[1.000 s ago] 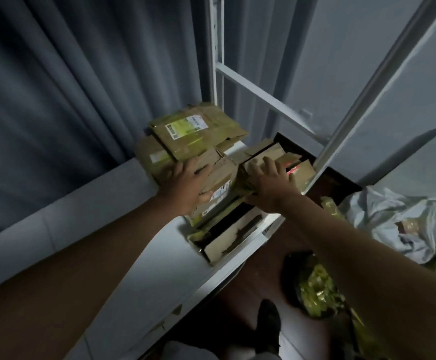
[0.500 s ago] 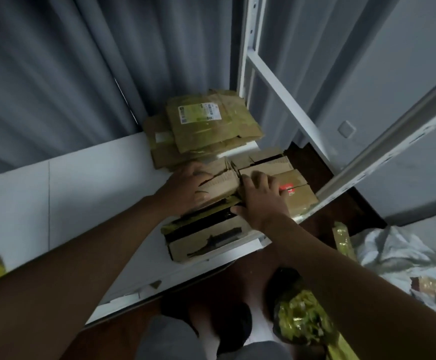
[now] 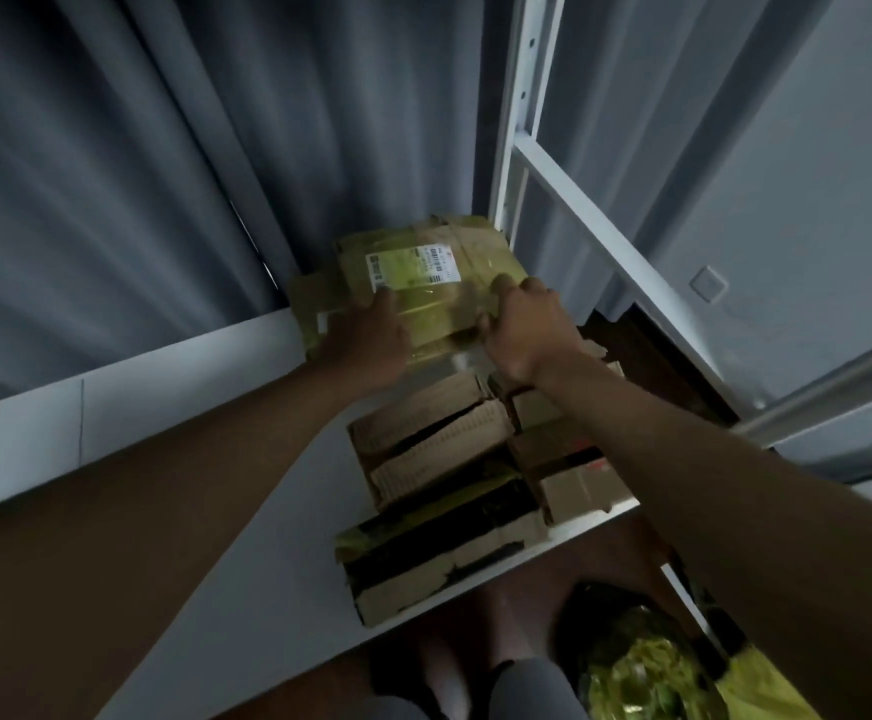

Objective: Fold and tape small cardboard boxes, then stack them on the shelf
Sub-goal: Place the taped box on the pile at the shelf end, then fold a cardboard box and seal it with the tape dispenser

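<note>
A cardboard box wrapped in yellow-green tape with a white shipping label [image 3: 423, 275] tops a small stack at the back of the white shelf [image 3: 174, 413], against the curtain. My left hand [image 3: 371, 337] lies on its near left side with the fingers over the edge. My right hand [image 3: 525, 330] grips its near right corner, fingers curled round the edge. Nearer me on the shelf sit a brown box with open flaps [image 3: 434, 444], a box beside it under my right forearm [image 3: 574, 475], and a box with black and yellow tape [image 3: 434, 558] at the front edge.
A white metal shelf post [image 3: 519, 111] and a cross brace [image 3: 595, 236] rise right behind the stack. A grey curtain [image 3: 138, 163] hangs behind the shelf. Below the shelf edge lie a dark floor, my legs and a yellow-green bag [image 3: 652, 667].
Both hands left the brown boxes in the middle of the shelf and moved back onto the labelled box on the rear stack. The camera tilted further down over the shelf.
</note>
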